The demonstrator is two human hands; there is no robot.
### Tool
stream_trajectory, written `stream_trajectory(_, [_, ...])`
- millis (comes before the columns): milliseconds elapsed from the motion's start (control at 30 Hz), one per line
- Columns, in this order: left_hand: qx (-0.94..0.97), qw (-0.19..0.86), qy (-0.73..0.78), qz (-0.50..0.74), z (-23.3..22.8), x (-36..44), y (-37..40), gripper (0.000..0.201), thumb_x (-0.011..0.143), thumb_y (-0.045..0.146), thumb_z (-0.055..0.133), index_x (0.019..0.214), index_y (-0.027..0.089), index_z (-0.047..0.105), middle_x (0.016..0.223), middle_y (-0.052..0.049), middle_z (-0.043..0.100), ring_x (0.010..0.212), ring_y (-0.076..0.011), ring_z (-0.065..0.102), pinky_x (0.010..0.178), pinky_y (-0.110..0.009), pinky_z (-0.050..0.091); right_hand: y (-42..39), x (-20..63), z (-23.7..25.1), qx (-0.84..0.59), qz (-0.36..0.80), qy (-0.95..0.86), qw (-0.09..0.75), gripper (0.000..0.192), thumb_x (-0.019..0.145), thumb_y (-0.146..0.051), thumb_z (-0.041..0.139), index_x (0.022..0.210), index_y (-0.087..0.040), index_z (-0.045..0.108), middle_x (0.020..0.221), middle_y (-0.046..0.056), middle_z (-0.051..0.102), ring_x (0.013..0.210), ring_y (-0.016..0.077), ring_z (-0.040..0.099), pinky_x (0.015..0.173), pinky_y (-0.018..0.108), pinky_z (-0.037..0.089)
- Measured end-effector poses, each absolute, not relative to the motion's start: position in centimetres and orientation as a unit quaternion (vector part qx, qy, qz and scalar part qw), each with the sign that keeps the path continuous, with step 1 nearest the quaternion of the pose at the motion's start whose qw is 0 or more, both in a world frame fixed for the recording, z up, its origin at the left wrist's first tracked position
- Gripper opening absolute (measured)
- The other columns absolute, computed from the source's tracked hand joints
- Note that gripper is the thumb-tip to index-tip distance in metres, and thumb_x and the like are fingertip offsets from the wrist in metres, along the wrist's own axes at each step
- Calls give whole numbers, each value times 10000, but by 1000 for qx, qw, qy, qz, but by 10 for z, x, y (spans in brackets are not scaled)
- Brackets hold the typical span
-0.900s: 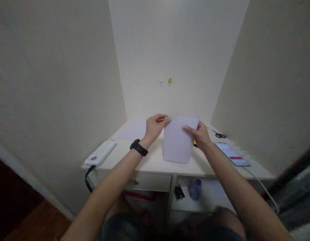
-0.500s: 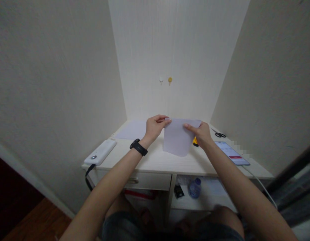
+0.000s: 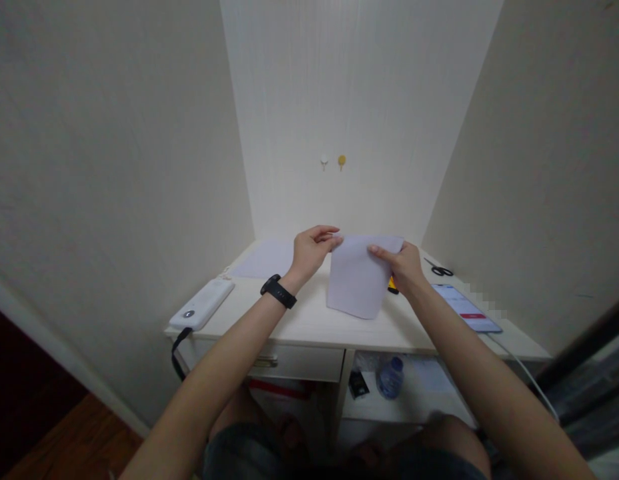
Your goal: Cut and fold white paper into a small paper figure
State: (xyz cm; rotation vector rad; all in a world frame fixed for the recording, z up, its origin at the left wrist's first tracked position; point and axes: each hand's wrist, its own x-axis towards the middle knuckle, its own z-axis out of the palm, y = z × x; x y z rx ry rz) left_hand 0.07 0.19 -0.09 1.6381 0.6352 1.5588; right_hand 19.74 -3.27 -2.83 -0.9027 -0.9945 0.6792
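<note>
Paper [image 3: 357, 283] hangs just right of the frame's centre, gripped by us at two places. With our left hand [image 3: 309, 253] we pinch its upper left corner, thumb and fingers drawn together; with our right hand [image 3: 406, 265] we clasp its right edge, thumb across the front, the other fingers largely hidden behind. We cannot tell whether its lower edge touches the worktop [image 3: 299, 323]. Beside our right hand, a yellow-and-black object [image 3: 393, 286] shows only in part. The paper lies between and below our fingers.
</note>
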Motion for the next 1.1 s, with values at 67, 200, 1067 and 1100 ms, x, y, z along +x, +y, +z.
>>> stream_trajectory(67, [643,393,256,606,-5,0,4,328,666,227,802,974,136,735,672,-12,699,665,-136,647,634,-251,521,-32,196,-31,-422,309,-446,726,464,413,-378,921,729,-153,666,738,51,716,615,183,611,586,318,494])
stream_trajectory(200, [632,422,273,589,-17,-1,9,407,640,244,834,1013,124,727,681,-20,714,650,-138,649,662,-280,544,-32,195,-32,-420,311,-436,733,478,409,-369,923,749,-153,667,737,46,716,613,181,618,587,318,508])
stream_trajectory(1067, [574,511,332,547,-40,-2,0,250,584,185,892,747,98,723,729,-69,733,652,-144,666,670,-307,580,-40,203,-32,-432,370,-438,696,532,409,-336,933,857,-150,713,919,106,770,780,272,712,696,381,579])
stream_trajectory(1100, [574,511,332,547,-40,-2,0,244,587,178,890,744,98,720,724,-66,732,649,-142,664,671,-306,581,-40,203,-32,-433,369,-437,697,529,408,-336,932,851,-152,712,920,106,770,779,271,712,693,378,579])
